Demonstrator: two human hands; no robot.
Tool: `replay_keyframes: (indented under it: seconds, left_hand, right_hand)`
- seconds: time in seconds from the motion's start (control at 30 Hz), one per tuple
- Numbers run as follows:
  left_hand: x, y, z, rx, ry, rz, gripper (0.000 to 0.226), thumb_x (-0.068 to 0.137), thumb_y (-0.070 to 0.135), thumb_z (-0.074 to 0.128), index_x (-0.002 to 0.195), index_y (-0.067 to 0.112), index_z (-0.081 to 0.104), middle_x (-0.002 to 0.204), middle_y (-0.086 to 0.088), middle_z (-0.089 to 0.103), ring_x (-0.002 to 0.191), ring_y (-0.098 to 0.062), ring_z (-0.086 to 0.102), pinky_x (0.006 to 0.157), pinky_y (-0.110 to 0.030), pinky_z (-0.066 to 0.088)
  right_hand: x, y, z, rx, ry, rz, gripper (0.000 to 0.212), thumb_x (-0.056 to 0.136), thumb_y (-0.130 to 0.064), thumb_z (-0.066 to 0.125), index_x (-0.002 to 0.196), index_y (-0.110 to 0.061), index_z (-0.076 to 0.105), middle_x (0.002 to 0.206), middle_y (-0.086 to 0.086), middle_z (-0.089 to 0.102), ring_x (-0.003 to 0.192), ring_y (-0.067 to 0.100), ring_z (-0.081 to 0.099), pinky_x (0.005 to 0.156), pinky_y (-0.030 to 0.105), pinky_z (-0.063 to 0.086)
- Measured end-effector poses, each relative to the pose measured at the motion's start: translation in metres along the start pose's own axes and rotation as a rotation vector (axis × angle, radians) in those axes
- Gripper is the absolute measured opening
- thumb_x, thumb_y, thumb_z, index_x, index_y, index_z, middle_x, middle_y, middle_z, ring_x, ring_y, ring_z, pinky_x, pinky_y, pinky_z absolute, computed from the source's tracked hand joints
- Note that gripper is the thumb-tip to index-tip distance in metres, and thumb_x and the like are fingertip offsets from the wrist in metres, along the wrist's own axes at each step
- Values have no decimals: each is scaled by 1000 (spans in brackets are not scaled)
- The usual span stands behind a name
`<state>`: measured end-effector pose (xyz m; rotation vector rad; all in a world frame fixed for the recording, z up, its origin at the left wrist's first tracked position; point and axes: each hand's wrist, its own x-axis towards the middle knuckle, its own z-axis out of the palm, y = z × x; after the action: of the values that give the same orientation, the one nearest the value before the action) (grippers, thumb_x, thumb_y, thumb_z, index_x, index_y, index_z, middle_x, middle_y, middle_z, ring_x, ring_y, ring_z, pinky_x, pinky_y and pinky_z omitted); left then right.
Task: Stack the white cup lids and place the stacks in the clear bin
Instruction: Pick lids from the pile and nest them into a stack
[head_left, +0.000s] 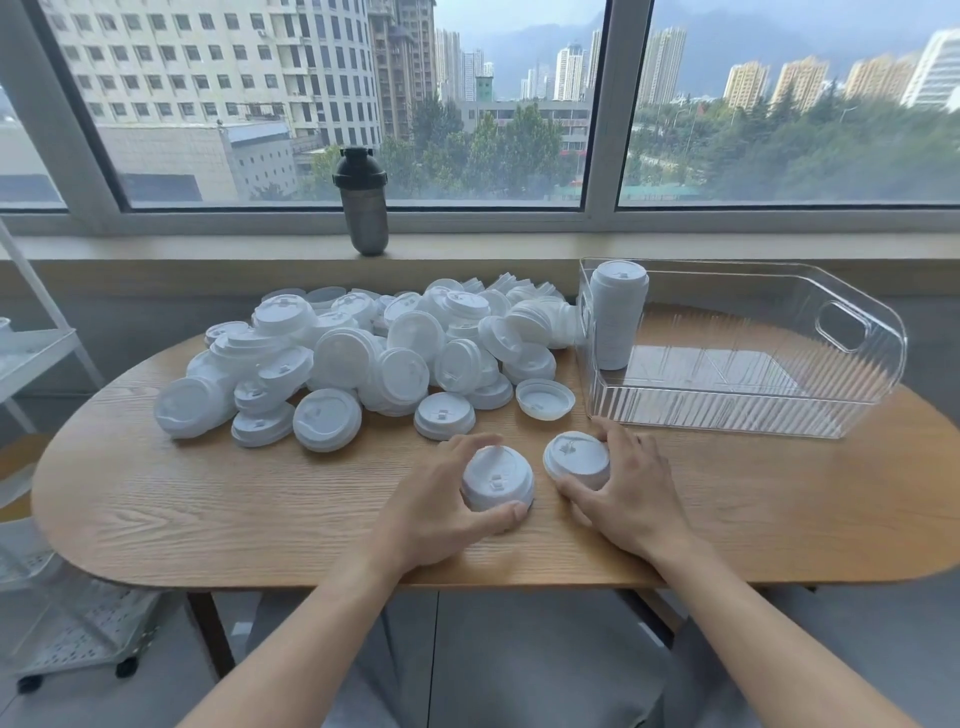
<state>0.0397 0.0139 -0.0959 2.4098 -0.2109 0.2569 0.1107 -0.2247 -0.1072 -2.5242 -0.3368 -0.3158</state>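
A big pile of white cup lids covers the far middle of the wooden table. The clear bin stands at the right, with one tall upright stack of lids in its left corner. Near the front edge my left hand grips a short stack of lids that rests on the table. Just to its right my right hand holds a single lid, tilted slightly, close to the bin's front wall.
A dark shaker bottle stands on the windowsill behind the pile. A white wire rack stands at the left of the table. One lid lies upside down beside the bin.
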Motion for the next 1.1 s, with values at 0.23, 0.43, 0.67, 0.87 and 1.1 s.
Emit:
replay_keyframes:
  seconds: [0.23,0.43,0.67,0.87,1.1]
  left_hand:
    - [2,-1,2,78,-13,22,93,71,73,76,150,43,37,144,20,47,134,0,40,110,-26,34]
    - [4,-4,3,87,11,6,95,71,73,75,151,41,37,146,17,48,137,-3,39,112,-27,34]
    - [3,-3,3,119,18,10,96,71,74,73,151,38,38,147,17,47,138,-3,37,114,-26,31]
    - [6,-1,3,208,-48,13,98,73,71,70,156,37,30,152,17,40,143,-6,28,121,-33,24]
    - [5,3,1,203,-72,4,97,74,56,67,158,35,25,151,11,38,142,-10,27,121,-31,20]
  right_hand:
    - [1,-3,0,-102,22,23,91,75,-83,56,149,-32,40,135,0,46,127,21,35,112,36,29]
    - [-1,-5,-2,1,-41,-81,85,77,-70,45,150,-27,42,147,-7,49,138,15,27,115,35,25]
    - [-1,-6,-2,-78,57,71,89,73,-77,64,141,-23,44,136,0,51,128,22,38,110,38,32]
    - [-1,-7,-6,52,-27,9,95,68,-73,47,150,-24,41,145,-4,49,138,17,31,116,36,26]
    - [-1,-3,-4,65,-3,28,81,73,-60,71,143,-28,46,135,-7,56,128,17,37,111,35,31]
